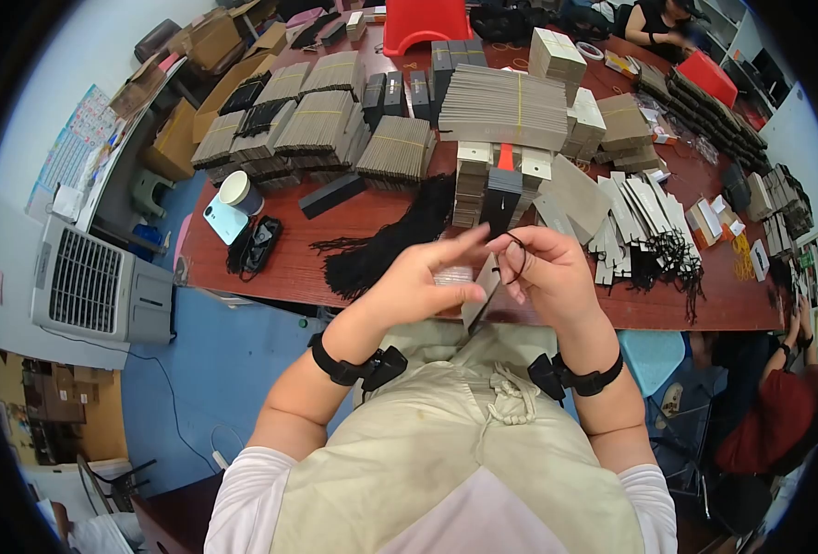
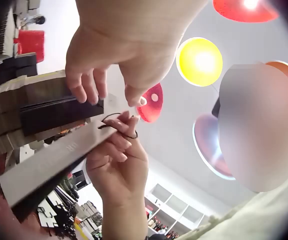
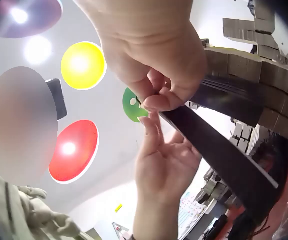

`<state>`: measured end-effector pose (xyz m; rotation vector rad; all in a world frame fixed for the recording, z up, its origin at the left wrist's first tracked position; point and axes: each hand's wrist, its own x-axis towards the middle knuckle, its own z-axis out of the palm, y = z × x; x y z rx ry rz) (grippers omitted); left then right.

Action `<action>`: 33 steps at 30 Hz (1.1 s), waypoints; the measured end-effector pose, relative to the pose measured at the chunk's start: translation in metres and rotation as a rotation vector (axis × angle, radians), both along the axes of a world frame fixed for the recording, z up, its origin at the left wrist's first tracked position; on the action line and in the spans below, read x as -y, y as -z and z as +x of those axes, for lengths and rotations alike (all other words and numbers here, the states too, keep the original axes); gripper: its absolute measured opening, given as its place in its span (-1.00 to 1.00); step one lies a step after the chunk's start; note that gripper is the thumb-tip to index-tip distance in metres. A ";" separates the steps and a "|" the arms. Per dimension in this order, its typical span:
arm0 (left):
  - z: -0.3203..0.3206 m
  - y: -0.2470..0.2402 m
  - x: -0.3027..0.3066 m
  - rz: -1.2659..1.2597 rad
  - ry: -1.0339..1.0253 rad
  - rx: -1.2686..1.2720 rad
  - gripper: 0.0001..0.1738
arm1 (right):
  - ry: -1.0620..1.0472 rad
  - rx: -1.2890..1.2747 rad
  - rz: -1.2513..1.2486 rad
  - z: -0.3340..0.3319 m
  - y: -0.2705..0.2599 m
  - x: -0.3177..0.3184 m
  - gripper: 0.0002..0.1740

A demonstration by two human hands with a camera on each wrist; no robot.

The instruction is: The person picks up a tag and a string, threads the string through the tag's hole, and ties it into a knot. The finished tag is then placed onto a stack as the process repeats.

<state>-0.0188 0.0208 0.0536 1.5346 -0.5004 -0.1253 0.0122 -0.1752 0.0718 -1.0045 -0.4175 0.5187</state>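
Note:
My right hand [image 1: 554, 277] pinches one end of a long flat card strip [image 2: 49, 161] and a thin black cord [image 2: 135, 134], which loops over its fingers. The strip is pale grey with faint print on one face and black on the other [image 3: 224, 160]; it slants down toward the table edge. Close to the left of it is my left hand [image 1: 414, 277], its fingers and thumb spread and nothing gripped between them. Just beyond both hands stands a stack of black strips [image 1: 501, 201]. To the left lies a bundle of black cords [image 1: 390, 242].
Banded stacks of grey card [image 1: 321, 120] fill the table's back left, with a taller stack [image 1: 501, 102] ahead. Pale strips with black cords [image 1: 638, 226] lie spread at right. A paper cup [image 1: 240, 192] and a phone [image 1: 225, 220] sit at left. Other people are at right.

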 end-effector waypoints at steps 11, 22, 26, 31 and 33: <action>0.000 0.032 0.008 0.408 -0.266 0.121 -0.53 | 0.306 0.443 -0.832 -0.001 -0.051 0.019 -0.86; 0.010 0.061 -0.002 -0.035 -0.168 -0.386 -0.48 | -0.078 0.253 -0.821 0.020 0.040 0.001 -0.69; 0.014 0.062 -0.006 -0.058 -0.199 -0.420 -0.46 | -0.061 0.104 -0.603 0.020 0.031 -0.001 -0.70; 0.011 0.043 0.006 0.209 -0.229 -0.089 -0.51 | -0.077 0.666 -0.529 0.005 -0.002 -0.003 -0.75; 0.011 0.023 0.008 0.255 -0.251 -0.018 -0.52 | -0.122 0.505 -0.459 0.013 -0.002 0.009 -0.75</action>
